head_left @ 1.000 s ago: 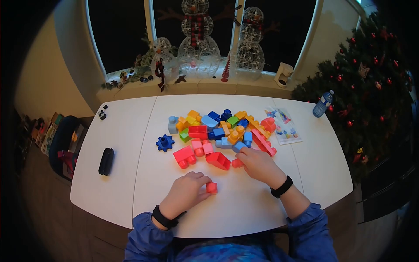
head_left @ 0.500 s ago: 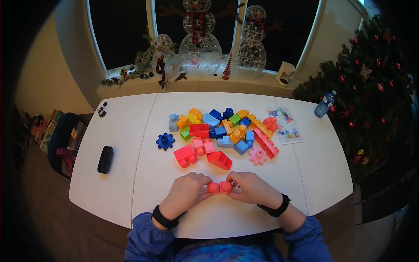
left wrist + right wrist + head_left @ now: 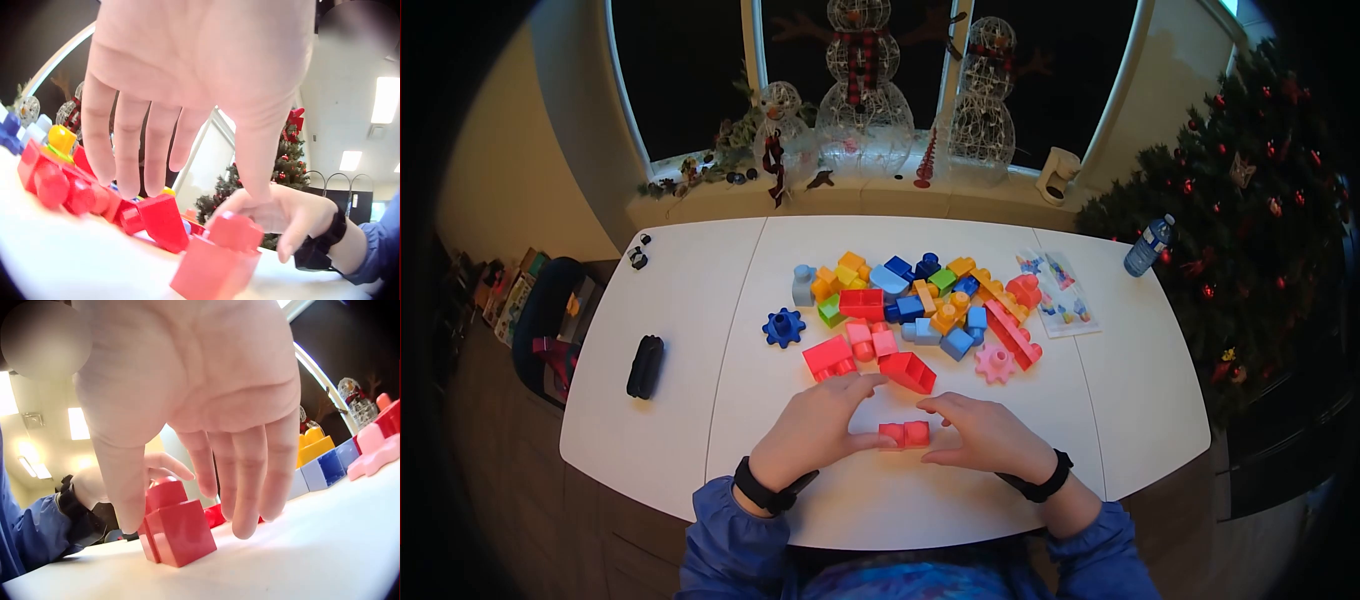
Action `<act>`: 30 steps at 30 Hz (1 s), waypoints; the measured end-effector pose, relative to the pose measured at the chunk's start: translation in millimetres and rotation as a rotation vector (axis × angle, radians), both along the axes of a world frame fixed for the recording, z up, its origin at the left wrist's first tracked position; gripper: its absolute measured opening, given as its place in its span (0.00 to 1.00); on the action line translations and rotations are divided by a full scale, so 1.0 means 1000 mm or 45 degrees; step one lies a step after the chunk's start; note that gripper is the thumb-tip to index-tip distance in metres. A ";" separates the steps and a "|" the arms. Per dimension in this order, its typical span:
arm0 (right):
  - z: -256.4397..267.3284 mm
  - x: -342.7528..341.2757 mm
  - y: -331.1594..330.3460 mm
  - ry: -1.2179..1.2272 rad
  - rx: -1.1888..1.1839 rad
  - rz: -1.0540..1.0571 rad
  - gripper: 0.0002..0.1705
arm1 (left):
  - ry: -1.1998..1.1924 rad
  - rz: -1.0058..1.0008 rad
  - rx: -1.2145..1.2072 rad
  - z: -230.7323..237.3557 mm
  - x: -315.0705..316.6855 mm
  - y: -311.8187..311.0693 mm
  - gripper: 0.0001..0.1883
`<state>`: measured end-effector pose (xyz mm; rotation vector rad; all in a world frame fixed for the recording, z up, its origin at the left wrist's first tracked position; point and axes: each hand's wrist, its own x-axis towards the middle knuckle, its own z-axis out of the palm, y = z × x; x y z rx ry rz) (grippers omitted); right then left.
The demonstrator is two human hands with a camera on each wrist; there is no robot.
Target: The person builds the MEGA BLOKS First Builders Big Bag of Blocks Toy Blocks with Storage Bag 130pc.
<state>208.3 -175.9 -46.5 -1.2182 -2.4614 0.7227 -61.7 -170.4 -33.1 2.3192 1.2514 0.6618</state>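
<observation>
Two small red blocks stand side by side, touching, on the white table near its front. Around them are both hands with fingers spread and relaxed. The left hand is on their left, its thumb tip at or very near the left block; contact is unclear. On the right, the right hand holds nothing, a small gap between it and the blocks. In the right wrist view the red blocks stand upright below the right hand. The left wrist view shows the left hand over a red block.
Behind the hands lies a pile of colored blocks, with a blue gear at its left and a pink gear at its right. A picture sheet, a water bottle and a black case also rest on the table.
The right hand came from the pile with a red block and set it beside the one at the left hand. Both hands have since loosened their grip and spread their fingers.
</observation>
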 end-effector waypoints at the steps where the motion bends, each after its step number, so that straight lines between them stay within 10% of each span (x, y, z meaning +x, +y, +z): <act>1: 0.003 0.001 0.000 0.010 -0.012 0.010 0.31 | 0.035 0.013 0.063 0.003 -0.004 0.011 0.28; 17: 0.009 0.009 -0.006 0.159 0.049 0.099 0.20 | 0.589 0.227 0.273 -0.050 0.003 0.103 0.30; 30: 0.028 -0.020 -0.004 0.428 0.550 -0.056 0.27 | -0.306 -0.236 -0.028 0.022 0.014 0.021 0.36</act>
